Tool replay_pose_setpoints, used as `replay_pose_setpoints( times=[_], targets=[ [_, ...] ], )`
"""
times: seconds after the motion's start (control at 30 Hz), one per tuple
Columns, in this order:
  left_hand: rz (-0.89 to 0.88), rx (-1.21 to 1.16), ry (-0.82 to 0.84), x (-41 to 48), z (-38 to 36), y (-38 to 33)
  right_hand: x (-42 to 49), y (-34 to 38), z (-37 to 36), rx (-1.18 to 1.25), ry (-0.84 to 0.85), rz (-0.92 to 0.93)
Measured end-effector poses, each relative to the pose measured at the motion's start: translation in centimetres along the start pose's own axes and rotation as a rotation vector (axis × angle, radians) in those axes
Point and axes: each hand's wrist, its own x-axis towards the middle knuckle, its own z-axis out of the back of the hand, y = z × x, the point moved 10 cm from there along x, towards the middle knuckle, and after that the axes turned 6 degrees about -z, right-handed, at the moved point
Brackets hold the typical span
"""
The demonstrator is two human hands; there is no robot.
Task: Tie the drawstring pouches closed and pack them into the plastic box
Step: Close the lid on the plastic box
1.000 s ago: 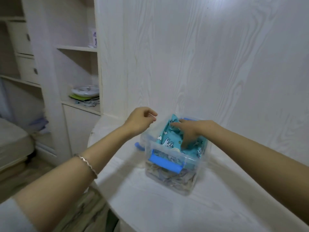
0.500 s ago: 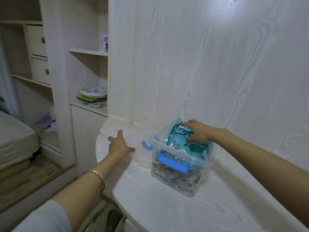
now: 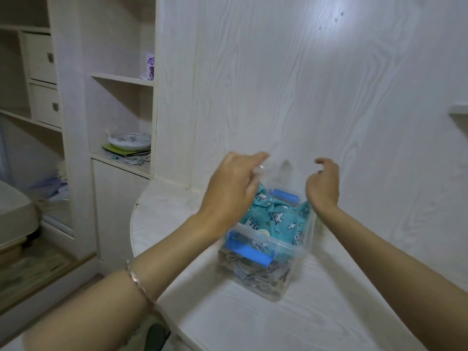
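A pale wood-grain desk (image 3: 253,325) with a rounded edge stands against a matching wall panel (image 3: 304,97) in a bedroom corner. To the left, built-in shelves (image 3: 121,79) carry a white-and-purple carton (image 3: 150,67) on the upper level and, lower down, a round dish (image 3: 129,141) set on a flat green item (image 3: 111,148), with coiled white cables (image 3: 135,160) just beside it. Two drawers (image 3: 41,58) sit stacked farther left, above the corner of a bed (image 3: 12,219).

White wood-grain table (image 3: 253,325), rounded front edge, butted up against the wall. A clear box (image 3: 283,245) with blue latches sits on it, probably toward the back.
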Motion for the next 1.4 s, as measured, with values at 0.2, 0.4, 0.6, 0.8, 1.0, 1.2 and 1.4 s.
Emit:
replay_pose_setpoints(
  times=[0.2,0.4,0.6,0.8,1.0,1.2,1.4],
  targets=[
    [-0.471,0.281,0.258,-3.7,-7.3,-7.6,3.5,-3.4,-0.4,0.083,0.136,-0.192],
    [-0.366,0.293,0.523,-5.2,-11.4,-6.7,1.3,-5.3,-6.0,-0.185,0.586,-0.169],
    [-0.021,0.091,0.867,-4.8,-11.6,-4.5,2.1,-5.3,-7.1,-0.408,0.687,-0.169],
    [0.21,0.212,1.076,-6.4,-11.9,-1.8,2.6,-4.9,-7.3,-0.536,0.634,-0.075],
    [0.263,0.254,1.091,-7.2,-12.2,-0.5,3.4,-5.3,-7.6,-0.538,0.612,-0.069],
    [0.314,0.299,1.055,-6.5,-12.0,1.8,5.1,-7.1,-6.1,-0.453,0.534,-0.153],
    [0.32,0.332,1.04,-7.1,-11.4,3.6,4.0,-7.4,-7.1,-0.411,0.611,-0.164]
  ],
)
